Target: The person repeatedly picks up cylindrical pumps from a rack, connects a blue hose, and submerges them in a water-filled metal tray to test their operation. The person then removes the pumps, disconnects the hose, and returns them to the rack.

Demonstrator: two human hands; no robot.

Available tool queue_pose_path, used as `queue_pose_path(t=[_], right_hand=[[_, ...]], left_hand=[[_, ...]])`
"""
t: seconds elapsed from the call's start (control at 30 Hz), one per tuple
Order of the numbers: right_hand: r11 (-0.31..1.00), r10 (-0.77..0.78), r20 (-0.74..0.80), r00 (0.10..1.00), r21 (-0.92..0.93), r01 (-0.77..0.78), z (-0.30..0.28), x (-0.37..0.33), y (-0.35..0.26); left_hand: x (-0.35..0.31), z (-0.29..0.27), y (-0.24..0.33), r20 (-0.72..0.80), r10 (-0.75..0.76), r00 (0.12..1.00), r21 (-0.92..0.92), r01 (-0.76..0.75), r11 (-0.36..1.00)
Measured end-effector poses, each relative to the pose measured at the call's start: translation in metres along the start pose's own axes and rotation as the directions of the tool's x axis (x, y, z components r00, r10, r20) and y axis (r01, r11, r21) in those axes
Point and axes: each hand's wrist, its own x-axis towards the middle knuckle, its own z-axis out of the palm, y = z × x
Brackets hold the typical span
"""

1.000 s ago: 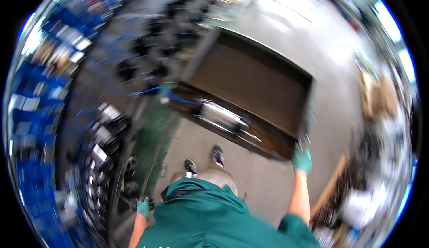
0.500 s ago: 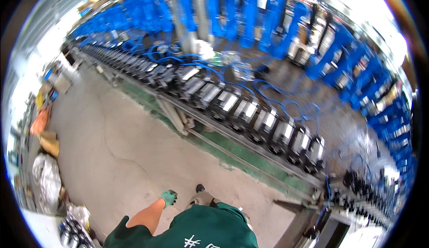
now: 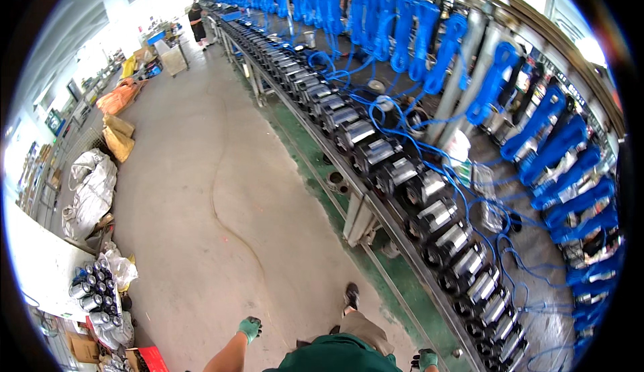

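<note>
My left hand [image 3: 250, 330] hangs over the bare floor in a green glove with darker fingertips. Its fingers are curled in, and nothing shows in them. Low in the picture, my right hand [image 3: 426, 358], gloved the same way, is beside the long workbench [image 3: 429, 271]. It is small and partly cut off by the lower edge, so its grip is unclear. Along the bench's near edge runs a row of black and silver cylindrical motor-like units [image 3: 435, 216]. Blue cables [image 3: 419, 145] trail behind them across the bench top.
Bundled blue cables [image 3: 419, 40] hang in a row above the bench. A thin hose [image 3: 216, 194] lies along the aisle floor. On the left are a white sack [image 3: 90, 187], a tan bag [image 3: 119, 137] and stacked metal cylinders [image 3: 94, 291]. Far down the aisle stands a person [image 3: 196, 23].
My view has swung so the aisle runs further ahead and the bench lies to my right. My right hand has come into sight; my left hand hangs lower in the picture.
</note>
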Motion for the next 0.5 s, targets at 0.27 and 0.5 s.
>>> queue_pose_path(t=[0.27, 0.5], right_hand=[[0.941, 0.103, 0.151, 0.983, -0.336, -0.048, 0.288, 0.001, -0.232], [0.776, 0.08, 0.237, 0.968, -0.625, 0.089, 0.511, -0.026, -0.401]], left_hand=[[0.063, -0.104, -0.022, -0.073, -0.104, 0.992, -0.317, 0.076, 0.945], [0.17, -0.143, 0.159, -0.151, -0.255, 0.955, -0.469, 0.157, 0.869]])
